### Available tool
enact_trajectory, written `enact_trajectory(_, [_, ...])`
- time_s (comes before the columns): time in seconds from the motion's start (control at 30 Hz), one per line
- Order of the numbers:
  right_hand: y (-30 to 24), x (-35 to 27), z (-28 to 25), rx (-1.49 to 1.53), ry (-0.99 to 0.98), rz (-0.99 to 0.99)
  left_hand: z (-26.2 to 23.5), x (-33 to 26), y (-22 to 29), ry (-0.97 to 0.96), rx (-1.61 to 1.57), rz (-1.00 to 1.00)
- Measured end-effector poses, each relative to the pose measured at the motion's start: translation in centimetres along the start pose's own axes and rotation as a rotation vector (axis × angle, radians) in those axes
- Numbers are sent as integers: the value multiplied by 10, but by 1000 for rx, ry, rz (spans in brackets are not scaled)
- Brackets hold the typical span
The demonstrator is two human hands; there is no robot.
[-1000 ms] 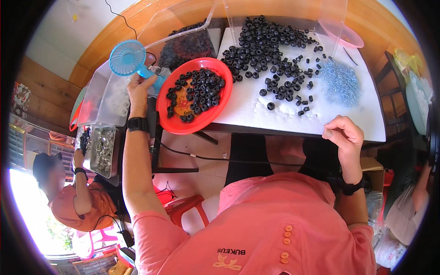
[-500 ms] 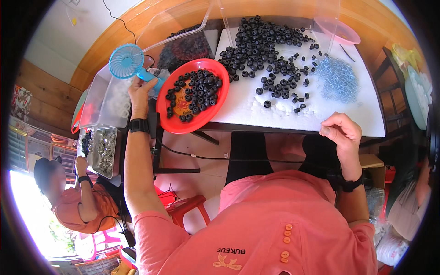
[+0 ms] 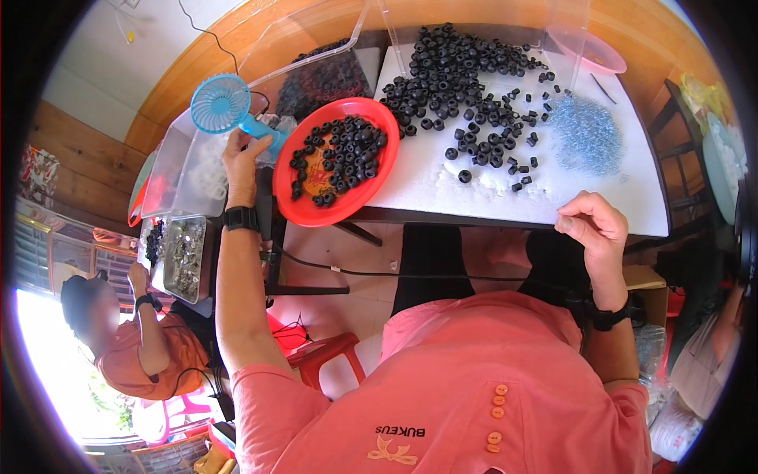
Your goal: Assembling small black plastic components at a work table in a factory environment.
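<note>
Fan (image 3: 223,103), small, handheld, light blue plastic: round grilled head at upper left, handle running down and right, so its long axis lies diagonal. Left hand (image 3: 245,158) is closed around the handle, at the left edge of the white table (image 3: 442,189), just beside a red round plastic tray (image 3: 292,189) loaded with black ring-shaped parts (image 3: 339,154). Right hand (image 3: 596,229) rests at the table's near edge, fingers curled loosely, holding nothing visible. A heap of pale blue translucent beads (image 3: 584,130) lies nearby.
</note>
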State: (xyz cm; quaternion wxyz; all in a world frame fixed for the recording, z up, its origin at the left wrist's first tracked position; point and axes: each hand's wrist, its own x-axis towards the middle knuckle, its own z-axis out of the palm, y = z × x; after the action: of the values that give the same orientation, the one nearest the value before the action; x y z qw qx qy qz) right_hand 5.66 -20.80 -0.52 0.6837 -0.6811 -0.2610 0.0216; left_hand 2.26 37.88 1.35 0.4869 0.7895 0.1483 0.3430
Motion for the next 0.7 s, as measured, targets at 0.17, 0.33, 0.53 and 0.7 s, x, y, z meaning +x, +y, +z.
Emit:
enact_trajectory(0.17, [1,-2,-2,-8,-2,-6,1,-9,8,14,-93,10])
enact_trajectory(0.33, [2,-2,-2,2,15,1,-5,-31,22,69,-33,-64])
enact_trajectory(0.53, [1,0,-2,-30,5,-16,-12,-45,31,110,34,-77])
enact_trajectory(0.7, [6,-1,-3,-10,2,-14,-1,-28,32,94,23,-118])
